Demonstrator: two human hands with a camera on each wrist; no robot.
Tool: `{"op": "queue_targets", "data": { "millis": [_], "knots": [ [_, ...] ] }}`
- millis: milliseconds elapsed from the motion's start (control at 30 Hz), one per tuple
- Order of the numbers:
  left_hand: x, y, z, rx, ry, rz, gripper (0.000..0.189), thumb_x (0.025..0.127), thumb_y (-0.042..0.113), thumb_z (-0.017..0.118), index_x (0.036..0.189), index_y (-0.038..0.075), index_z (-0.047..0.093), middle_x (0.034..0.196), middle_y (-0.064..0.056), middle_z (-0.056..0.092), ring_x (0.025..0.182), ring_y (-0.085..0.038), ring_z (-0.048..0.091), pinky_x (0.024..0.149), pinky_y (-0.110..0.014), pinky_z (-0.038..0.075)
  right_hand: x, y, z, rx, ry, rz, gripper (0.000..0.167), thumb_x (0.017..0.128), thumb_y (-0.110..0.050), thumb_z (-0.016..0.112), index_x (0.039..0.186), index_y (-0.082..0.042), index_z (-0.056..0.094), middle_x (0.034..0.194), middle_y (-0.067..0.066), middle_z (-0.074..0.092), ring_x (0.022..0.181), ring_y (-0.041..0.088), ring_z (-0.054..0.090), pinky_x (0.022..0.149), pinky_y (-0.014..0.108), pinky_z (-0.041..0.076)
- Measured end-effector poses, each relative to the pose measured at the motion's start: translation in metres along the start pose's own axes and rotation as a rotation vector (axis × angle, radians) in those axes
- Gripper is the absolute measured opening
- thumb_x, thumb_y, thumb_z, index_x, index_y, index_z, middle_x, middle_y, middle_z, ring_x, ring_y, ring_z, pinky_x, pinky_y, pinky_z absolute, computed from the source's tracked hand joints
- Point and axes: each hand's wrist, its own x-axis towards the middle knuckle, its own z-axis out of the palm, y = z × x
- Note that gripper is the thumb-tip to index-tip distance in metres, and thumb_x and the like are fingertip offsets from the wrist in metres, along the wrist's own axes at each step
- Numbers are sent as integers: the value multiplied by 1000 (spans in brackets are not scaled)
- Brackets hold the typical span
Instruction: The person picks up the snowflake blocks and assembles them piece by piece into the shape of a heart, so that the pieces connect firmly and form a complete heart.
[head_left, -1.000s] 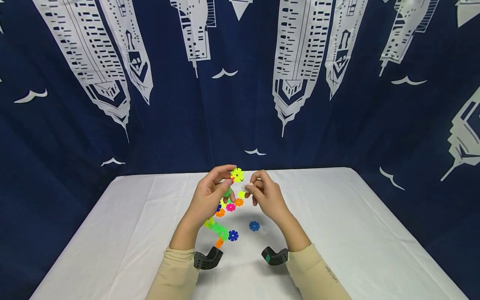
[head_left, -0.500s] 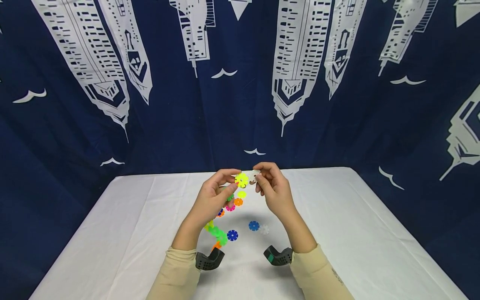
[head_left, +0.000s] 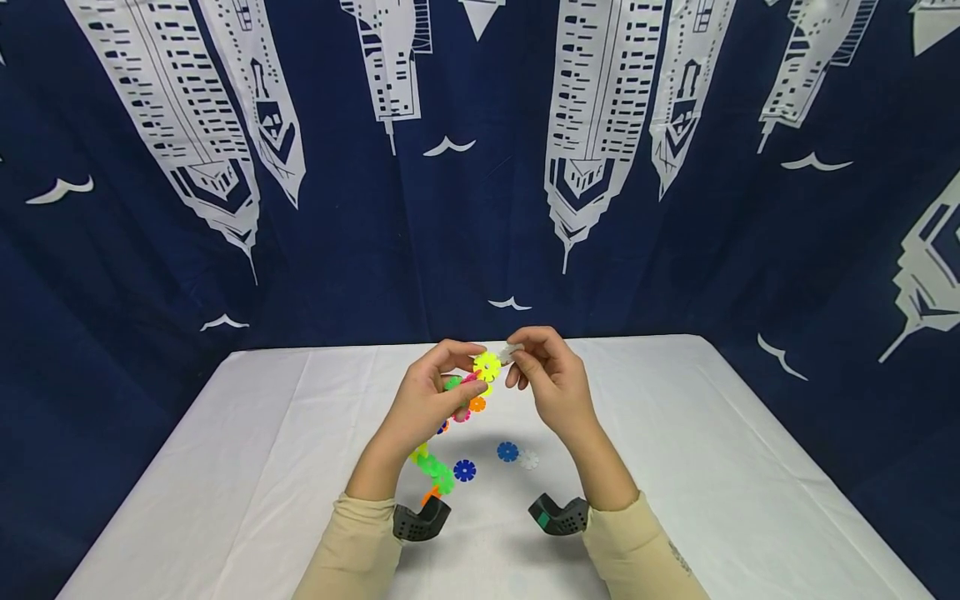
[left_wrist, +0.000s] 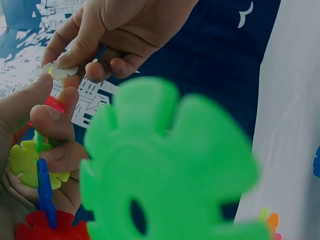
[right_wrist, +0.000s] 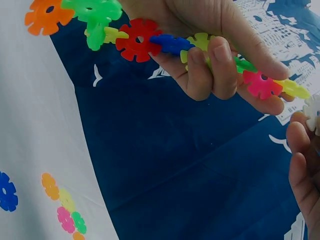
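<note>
Held up over the table, my left hand (head_left: 423, 396) grips a chain of notched plastic snowflake discs. Along it run orange, green, yellow, red (right_wrist: 139, 40), blue (right_wrist: 172, 44) and pink (right_wrist: 262, 85) discs, ending in a yellow disc (head_left: 487, 366) beyond the thumb. My right hand (head_left: 557, 387) pinches a white snowflake disc (head_left: 511, 353) between thumb and index finger, right beside that yellow end. Whether the two discs touch is too small to tell. The chain's near end hangs below my left wrist, where a green disc (left_wrist: 170, 165) fills much of the left wrist view.
On the white tabletop (head_left: 675, 433), a dark blue disc (head_left: 465, 470), a lighter blue disc (head_left: 507, 452) and a clear white disc (head_left: 529, 460) lie loose. Farther back sit several more, among them an orange disc (head_left: 477, 404). A dark blue printed curtain (head_left: 480, 250) hangs behind.
My right hand has risen and shifted right with the white disc, which has turned from face-on to tilted. The left hand has moved slightly right, bringing the chain's yellow end along.
</note>
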Motion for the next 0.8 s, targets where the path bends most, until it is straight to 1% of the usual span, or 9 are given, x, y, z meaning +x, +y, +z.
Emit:
{"op": "queue_targets", "data": {
  "millis": [100,233,300,333,500,567,700,800],
  "knots": [
    [0,0,0,7,-6,-7,38,90,5,72,126,14,62,105,-14,62,49,-24,52,50,-23,48,0,-1,0,7,-1,-24,13,95,10,56,106,3,59,80,17,62,61,12,61,55,21,51],
    [-1,0,1,12,-11,3,36,90,5,72,125,14,63,104,-15,64,49,-23,52,48,-22,46,-1,-2,2,27,-7,-44,14,95,11,55,106,4,58,79,19,61,61,15,61,55,21,52],
    [-1,0,1,9,-10,24,35,91,4,71,124,12,63,103,-15,65,49,-21,51,47,-22,45,-1,-2,4,46,-4,-47,13,95,11,56,106,5,58,77,19,60,60,16,60,55,21,52],
    [-1,0,1,7,-9,39,34,91,4,70,124,11,64,102,-16,65,49,-23,50,46,-21,44,-2,-2,5,65,-1,-50,13,94,11,55,106,6,57,76,20,59,59,16,60,55,20,52],
    [-1,2,3,13,2,98,31,91,2,69,122,7,64,101,-17,67,47,-24,48,42,-20,38,-3,-2,10,164,26,-77,11,94,14,53,105,13,52,74,20,56,59,10,60,55,18,51],
    [-1,3,4,9,4,99,31,91,1,69,122,6,65,101,-17,67,47,-21,47,43,-19,38,-2,-3,11,180,35,-95,11,94,15,53,105,14,51,75,17,55,59,9,59,55,17,50],
    [-2,5,5,-7,-5,83,32,91,0,68,123,4,64,102,-19,66,48,-18,46,46,-19,40,-2,-4,13,172,47,-132,12,92,18,53,102,14,51,79,13,55,58,9,58,55,17,50],
    [-3,7,6,-14,-12,75,32,92,0,68,123,4,64,102,-18,65,48,-16,46,47,-20,40,-3,-3,14,172,55,-138,11,91,17,54,102,15,50,80,7,57,58,9,57,55,17,50]
  ]
}}
